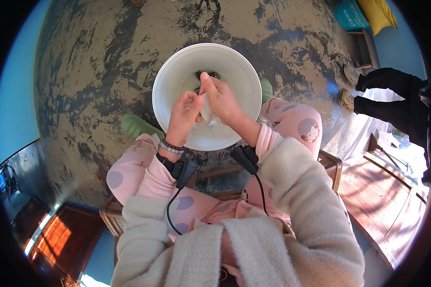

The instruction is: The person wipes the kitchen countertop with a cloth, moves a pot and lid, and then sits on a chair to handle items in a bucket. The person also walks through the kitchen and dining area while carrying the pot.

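Note:
A round white bucket (167, 68) stands on the floor between my feet, with something dark lying at its bottom. Over its opening, my left hand (185, 114) and my right hand (218, 97) are close together with bent fingers. A small dark piece shows between their fingertips; what it is cannot be told. A whitish, thin, limp thing (207, 115) hangs beside and below my fingers, partly hidden by them. Both hands pinch at the dark piece. Black straps with cabled devices are round both wrists, and beaded bracelets circle the left one.
Green shoes (138, 126) flank the bucket on the worn, patchy floor (93, 71). At the right stands a person in black trousers (384, 107). A teal bucket (350, 16) and a yellow bag (377, 16) are at the upper right. A wooden seat (332, 166) is under me.

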The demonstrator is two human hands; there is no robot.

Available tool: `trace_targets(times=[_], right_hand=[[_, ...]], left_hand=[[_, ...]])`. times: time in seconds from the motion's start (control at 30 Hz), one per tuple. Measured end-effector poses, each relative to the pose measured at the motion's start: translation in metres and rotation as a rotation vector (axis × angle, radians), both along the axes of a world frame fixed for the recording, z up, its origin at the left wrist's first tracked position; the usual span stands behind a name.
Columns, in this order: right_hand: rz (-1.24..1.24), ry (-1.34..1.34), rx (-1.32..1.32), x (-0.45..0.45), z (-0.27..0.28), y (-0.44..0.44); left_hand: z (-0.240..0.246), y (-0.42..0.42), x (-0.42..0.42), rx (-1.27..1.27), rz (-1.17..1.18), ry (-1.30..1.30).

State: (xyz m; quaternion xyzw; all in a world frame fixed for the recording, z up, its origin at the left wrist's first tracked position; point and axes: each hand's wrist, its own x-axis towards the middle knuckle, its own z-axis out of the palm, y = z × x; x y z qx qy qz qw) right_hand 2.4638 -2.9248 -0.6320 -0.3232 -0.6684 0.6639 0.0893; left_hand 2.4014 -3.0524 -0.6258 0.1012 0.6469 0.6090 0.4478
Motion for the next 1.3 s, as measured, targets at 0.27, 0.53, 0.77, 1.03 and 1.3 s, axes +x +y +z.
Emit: trace_targets(times=[0.27, 0.53, 0.77, 1.03, 1.3], right_hand=[[0.117, 0.138, -0.396, 0.009, -0.003, 0.011], [-0.185, 0.175, -0.373, -0.001, 0.002, -0.01], [-0.03, -0.068, 0.718, 0.002, 0.016, -0.022], [-0.04, 0.018, 0.819, 0.013, 0.0, -0.036], [-0.224, -0.003, -0.368, 0.02, -0.023, 0.011]], left_hand=[[0.001, -0.002, -0.003, 0.208, 0.227, -0.029], [-0.006, 0.001, 0.002, 0.214, 0.254, -0.071], [-0.008, 0.008, 0.023, 0.062, 0.463, -0.5], [-0.002, 0.011, 0.02, -0.027, 0.356, -0.604], [-0.013, 0.008, 0.014, 0.009, 0.242, 0.268]])
